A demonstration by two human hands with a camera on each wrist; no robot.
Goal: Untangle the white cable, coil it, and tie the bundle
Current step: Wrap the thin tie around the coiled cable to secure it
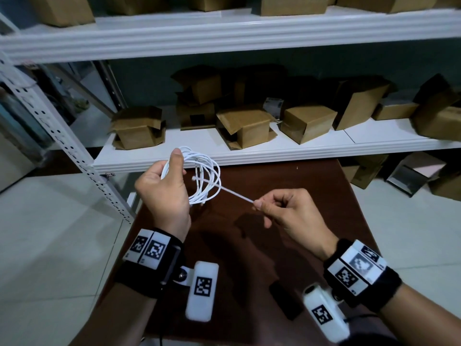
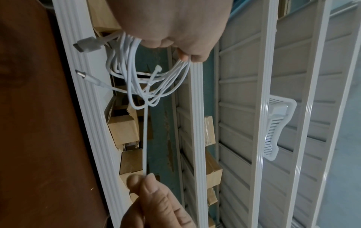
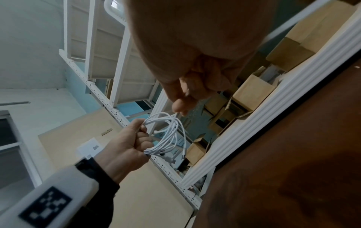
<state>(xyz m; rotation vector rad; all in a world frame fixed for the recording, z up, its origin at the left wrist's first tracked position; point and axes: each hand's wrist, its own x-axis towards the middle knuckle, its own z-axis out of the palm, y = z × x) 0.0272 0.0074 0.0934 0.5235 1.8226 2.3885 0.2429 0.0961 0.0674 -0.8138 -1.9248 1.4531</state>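
The white cable point(image 1: 207, 181) is wound into a loose coil of several loops, held in the air above the brown table point(image 1: 287, 191). My left hand point(image 1: 172, 171) grips one side of the coil, thumb up over the strands. A thin white tie strip point(image 1: 237, 194) runs taut from the coil to my right hand point(image 1: 258, 204), which pinches its end between thumb and forefinger. In the left wrist view the tie's head point(image 2: 157, 67) sits among the loops, the strip point(image 2: 145, 138) leads to my right hand point(image 2: 142, 179), and two plugs point(image 2: 86, 44) stick out of the coil point(image 2: 136, 74).
A white shelf point(image 1: 299, 148) just beyond the table carries several cardboard boxes point(image 1: 247, 128). Its perforated post point(image 1: 74, 151) slants down at the left. A small black object point(image 1: 284, 300) lies on the table near my right wrist. More boxes point(image 1: 361, 176) sit on the floor at right.
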